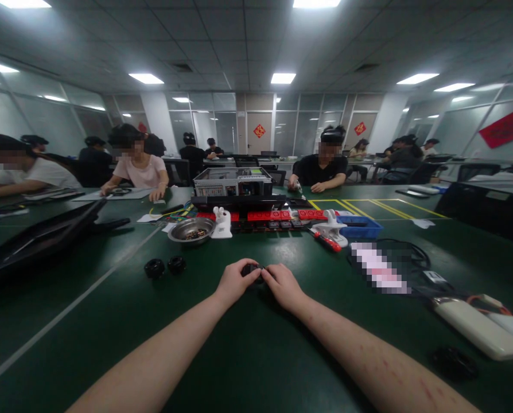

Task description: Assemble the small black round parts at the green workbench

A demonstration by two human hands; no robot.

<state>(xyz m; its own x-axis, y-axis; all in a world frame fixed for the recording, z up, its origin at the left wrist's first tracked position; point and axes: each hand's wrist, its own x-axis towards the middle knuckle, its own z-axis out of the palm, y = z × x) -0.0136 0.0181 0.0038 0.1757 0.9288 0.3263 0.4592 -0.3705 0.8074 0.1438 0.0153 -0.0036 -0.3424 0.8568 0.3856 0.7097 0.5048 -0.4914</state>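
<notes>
Both hands meet over the middle of the green table around a small black part, which the fingers largely cover. My left hand is closed on its left side, thumb on top. My right hand grips the right side, with thumb and fingertips pressed close together. To the left of my hands lie two chunky black round pieces, apart from each other; their exact kind is unclear. Beyond the hands stands a metal bowl holding small brass-coloured bits.
An open metal computer case stands at the back behind red strips. White clamps, a red-handled screwdriver and a blue tray are nearby. Cables, a cream power bank and a dark coil lie right. Co-workers sit across.
</notes>
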